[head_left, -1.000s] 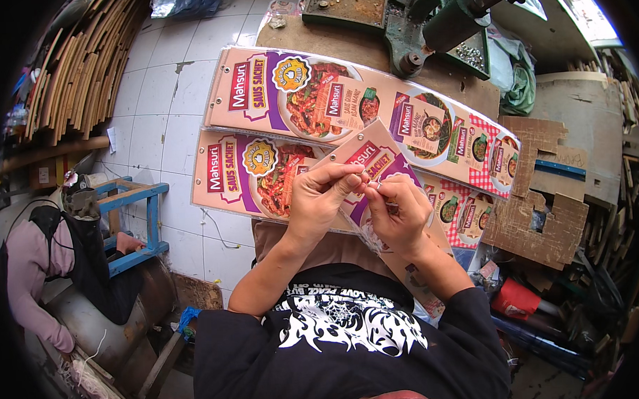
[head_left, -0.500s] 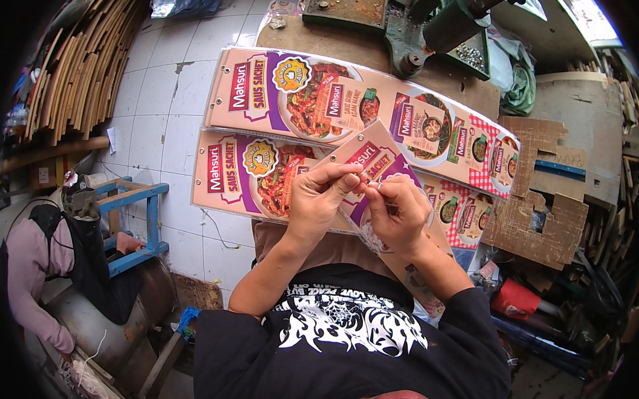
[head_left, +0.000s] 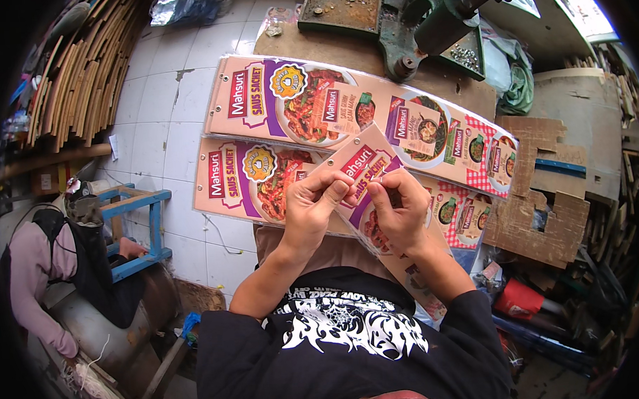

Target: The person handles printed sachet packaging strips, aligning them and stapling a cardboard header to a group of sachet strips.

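Over a long printed card [head_left: 365, 146] that lies slantwise, both of my hands are held close together. My left hand [head_left: 311, 205] pinches thumb against fingers; anything between the tips is too small to make out. A short gap away, my right hand [head_left: 403, 209] is curled with its thumb pressed to the forefinger, and what it grips, if anything, is hidden. Under and beyond them are stacks of similar peach and purple cards with food pictures: an upper stack [head_left: 261, 128] and a lower stack [head_left: 224, 197]. Metal eyelets line their left ends.
A green hand press [head_left: 426, 37] stands on the wooden bench [head_left: 279, 46] beyond the cards, with a tray of small metal pieces [head_left: 467, 56] beside it. To the left are a blue wooden frame [head_left: 154, 230] and stacked wood strips [head_left: 83, 74]. Cut brown boards [head_left: 524, 224] lean at right.
My fingertips have moved apart slightly, the left hand shifting left. A small shiny bit seen between them earlier no longer shows. The cards have stayed nearly in place.
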Tool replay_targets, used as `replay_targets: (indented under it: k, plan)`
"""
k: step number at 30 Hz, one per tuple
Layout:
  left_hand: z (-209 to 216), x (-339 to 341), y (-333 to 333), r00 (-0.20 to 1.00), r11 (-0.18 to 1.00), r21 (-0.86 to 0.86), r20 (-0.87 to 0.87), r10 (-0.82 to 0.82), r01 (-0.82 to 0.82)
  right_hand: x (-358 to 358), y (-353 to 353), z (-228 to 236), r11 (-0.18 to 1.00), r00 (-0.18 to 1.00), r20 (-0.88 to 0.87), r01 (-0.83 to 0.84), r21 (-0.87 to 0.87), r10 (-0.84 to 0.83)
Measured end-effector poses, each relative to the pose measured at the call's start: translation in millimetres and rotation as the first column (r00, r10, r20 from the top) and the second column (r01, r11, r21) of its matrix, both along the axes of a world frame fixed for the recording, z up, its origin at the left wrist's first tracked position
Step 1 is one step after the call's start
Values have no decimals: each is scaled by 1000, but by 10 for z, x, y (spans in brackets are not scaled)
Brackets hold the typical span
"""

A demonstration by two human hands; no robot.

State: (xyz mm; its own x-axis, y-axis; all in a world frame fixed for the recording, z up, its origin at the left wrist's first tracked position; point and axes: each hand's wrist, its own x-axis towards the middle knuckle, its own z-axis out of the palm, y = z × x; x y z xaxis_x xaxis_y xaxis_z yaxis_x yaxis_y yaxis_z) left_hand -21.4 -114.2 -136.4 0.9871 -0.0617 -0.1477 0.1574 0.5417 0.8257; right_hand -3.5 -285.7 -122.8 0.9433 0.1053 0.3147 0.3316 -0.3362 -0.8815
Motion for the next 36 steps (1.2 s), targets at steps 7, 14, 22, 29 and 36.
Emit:
replay_targets:
  k: [7,14,22,29,36]
  plan:
    - [136,42,89,979,934,-293,-82,188,-203,-2,4,24,1000,999,-48,-3,-4,3]
    - [186,51,212,988,898,-414,-21,152,-148,11,18,30,1000,999,-37,-20,-9,19]
    - [231,22,219,995,911,-400,-11,102,-98,7,29,48,1000,998,-62,-28,-11,28]
    - [318,3,223,997,907,-415,-53,61,-78,11,34,77,999,999,-42,-34,-36,33]
    - [320,25,210,995,906,-415,-90,48,-81,13,32,54,998,998,-36,-44,-36,42]
